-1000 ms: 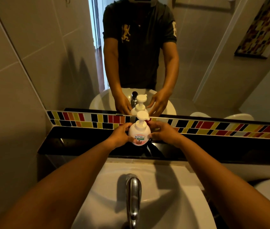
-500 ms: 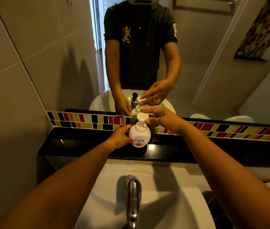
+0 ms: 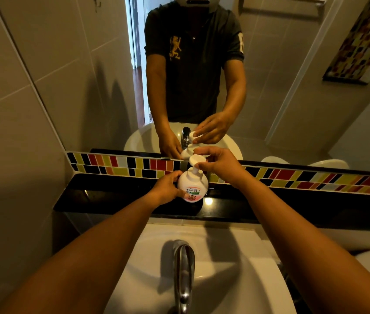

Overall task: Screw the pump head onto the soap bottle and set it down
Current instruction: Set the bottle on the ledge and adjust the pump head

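The right hand (image 3: 222,165) has come up off the bottle's side since 1 second ago; its fingers (image 3: 202,165) now pinch the pump head (image 3: 196,160). The left hand (image 3: 165,189) stays wrapped around the soap bottle (image 3: 193,184), standing on the black tabletop (image 3: 111,196). Tightening seems underway, though the thread is hidden.

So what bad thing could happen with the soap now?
The soap bottle stands on a narrow black ledge right above the sink, steadied only by the left hand. If the right hand twists the pump head hard, the bottle might tip into the basin.
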Demonstrator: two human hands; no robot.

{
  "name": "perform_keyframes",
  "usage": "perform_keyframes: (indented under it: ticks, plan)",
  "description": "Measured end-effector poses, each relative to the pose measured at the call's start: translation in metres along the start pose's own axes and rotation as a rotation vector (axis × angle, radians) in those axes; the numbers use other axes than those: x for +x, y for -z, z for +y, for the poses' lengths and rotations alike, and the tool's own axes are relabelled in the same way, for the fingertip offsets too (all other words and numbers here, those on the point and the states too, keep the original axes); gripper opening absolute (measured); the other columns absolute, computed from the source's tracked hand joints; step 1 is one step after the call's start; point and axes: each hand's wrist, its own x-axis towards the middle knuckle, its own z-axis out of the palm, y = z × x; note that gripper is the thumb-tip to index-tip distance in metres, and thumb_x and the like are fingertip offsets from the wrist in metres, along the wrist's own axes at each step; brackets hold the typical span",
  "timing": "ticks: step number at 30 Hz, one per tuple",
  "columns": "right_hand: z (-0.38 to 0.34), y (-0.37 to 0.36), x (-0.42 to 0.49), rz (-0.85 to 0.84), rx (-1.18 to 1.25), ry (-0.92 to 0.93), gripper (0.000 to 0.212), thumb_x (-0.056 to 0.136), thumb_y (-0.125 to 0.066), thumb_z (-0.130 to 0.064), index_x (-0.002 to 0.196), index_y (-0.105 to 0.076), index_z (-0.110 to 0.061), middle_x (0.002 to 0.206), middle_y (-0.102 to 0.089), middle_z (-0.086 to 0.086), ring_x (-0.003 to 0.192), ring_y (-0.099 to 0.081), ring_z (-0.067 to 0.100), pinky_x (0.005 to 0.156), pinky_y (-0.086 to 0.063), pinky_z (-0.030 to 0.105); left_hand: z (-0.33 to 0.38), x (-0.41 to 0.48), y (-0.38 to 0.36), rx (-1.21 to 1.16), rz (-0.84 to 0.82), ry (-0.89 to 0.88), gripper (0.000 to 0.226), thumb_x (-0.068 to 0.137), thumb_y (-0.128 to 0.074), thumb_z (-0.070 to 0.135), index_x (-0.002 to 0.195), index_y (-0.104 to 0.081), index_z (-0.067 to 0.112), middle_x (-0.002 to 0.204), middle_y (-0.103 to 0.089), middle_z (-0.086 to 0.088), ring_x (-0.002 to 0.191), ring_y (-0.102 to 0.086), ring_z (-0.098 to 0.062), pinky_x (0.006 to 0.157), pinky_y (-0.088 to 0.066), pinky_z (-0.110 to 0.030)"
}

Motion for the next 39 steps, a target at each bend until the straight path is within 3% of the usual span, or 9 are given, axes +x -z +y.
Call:
perform_keyframes:
  ticks: [5, 10, 16, 20, 23, 25, 30, 33, 39]
  plan:
    - [0.001, -0.004, 0.000, 0.042, 0.000, -0.017, 0.040, 0.083, -0.074, -0.012, 0.121, -0.065, -0.018, 0.116, -0.067, 0.008, 0.104, -0.066, 0.028, 0.090, -0.057, 0.041, -0.001, -0.001, -0.002, -0.014, 0.023, 0.007, 0.071, 0.071, -0.081, 0.001, 0.133, -0.051, 0.013, 0.135, -0.059, -0.009, 0.125, -0.056, -0.028, 0.100, -0.051, -0.049]
    - [-0.002, -0.010, -0.001, 0.061, -0.031, 0.008, 0.037, 0.083, -0.073, -0.011, 0.119, -0.065, -0.017, 0.128, -0.059, 0.009, 0.109, -0.062, 0.023, 0.078, -0.055, 0.023, 0.001, -0.002, -0.002, 0.006, 0.022, -0.004, 0.065, 0.071, -0.081, 0.003, 0.129, -0.053, 0.016, 0.133, -0.061, -0.009, 0.123, -0.058, -0.028, 0.098, -0.052, -0.050]
    - [-0.009, 0.002, -0.006, -0.192, -0.186, -0.002, 0.063, 0.085, -0.072, -0.011, 0.141, -0.048, -0.026, 0.127, -0.058, 0.001, 0.107, -0.060, 0.017, 0.088, -0.051, 0.027, 0.001, -0.003, 0.001, 0.005, 0.002, -0.008, 0.062, 0.072, -0.080, 0.002, 0.127, -0.054, 0.016, 0.130, -0.062, -0.009, 0.119, -0.059, -0.028, 0.096, -0.054, -0.049]
    - [-0.009, 0.008, -0.010, -0.230, -0.181, -0.043, 0.061, 0.092, -0.063, -0.012, 0.146, -0.042, -0.029, 0.110, -0.062, -0.002, 0.089, -0.061, 0.007, 0.079, -0.050, 0.022, 0.002, -0.002, 0.001, 0.022, -0.006, -0.009, 0.061, 0.073, -0.080, 0.002, 0.126, -0.055, 0.017, 0.131, -0.062, -0.009, 0.121, -0.059, -0.028, 0.096, -0.053, -0.050]
    - [-0.010, 0.012, -0.011, -0.246, -0.170, -0.042, 0.059, 0.093, -0.061, -0.009, 0.146, -0.043, -0.027, 0.121, -0.064, 0.005, 0.098, -0.063, 0.012, 0.092, -0.052, 0.031, 0.001, -0.002, 0.001, 0.027, -0.012, -0.014, 0.063, 0.073, -0.080, 0.002, 0.129, -0.053, 0.015, 0.132, -0.062, -0.009, 0.122, -0.058, -0.028, 0.097, -0.053, -0.049]
    - [-0.011, 0.012, -0.011, -0.240, -0.167, -0.030, 0.057, 0.092, -0.060, -0.006, 0.144, -0.045, -0.024, 0.126, -0.063, 0.008, 0.102, -0.063, 0.015, 0.094, -0.051, 0.032, 0.001, -0.002, 0.001, 0.018, -0.010, -0.015, 0.066, 0.073, -0.080, 0.002, 0.131, -0.052, 0.015, 0.132, -0.061, -0.009, 0.123, -0.057, -0.027, 0.098, -0.052, -0.049]
    - [-0.009, 0.010, -0.013, -0.183, -0.112, -0.024, 0.054, 0.090, -0.063, -0.003, 0.141, -0.050, -0.017, 0.112, -0.066, 0.006, 0.084, -0.062, 0.009, 0.078, -0.051, 0.021, 0.001, -0.003, 0.000, -0.007, -0.012, -0.018, 0.064, 0.073, -0.078, -0.002, 0.130, -0.053, 0.013, 0.133, -0.061, -0.010, 0.123, -0.057, -0.028, 0.100, -0.051, -0.048]
    - [-0.009, 0.009, -0.014, -0.144, -0.076, -0.028, 0.053, 0.089, -0.064, -0.003, 0.140, -0.051, -0.015, 0.110, -0.065, 0.005, 0.083, -0.062, 0.008, 0.073, -0.051, 0.018, 0.001, -0.003, 0.000, -0.005, -0.015, -0.019, 0.063, 0.074, -0.078, -0.001, 0.129, -0.053, 0.014, 0.133, -0.061, -0.010, 0.123, -0.057, -0.027, 0.099, -0.052, -0.048]
    - [-0.004, 0.006, -0.014, -0.092, -0.009, -0.037, 0.055, 0.085, -0.069, -0.005, 0.137, -0.054, -0.013, 0.128, -0.064, 0.011, 0.102, -0.063, 0.015, 0.090, -0.052, 0.028, 0.000, -0.002, 0.001, -0.002, -0.016, -0.016, 0.063, 0.073, -0.079, 0.000, 0.129, -0.053, 0.013, 0.131, -0.062, -0.010, 0.121, -0.058, -0.028, 0.097, -0.053, -0.048]
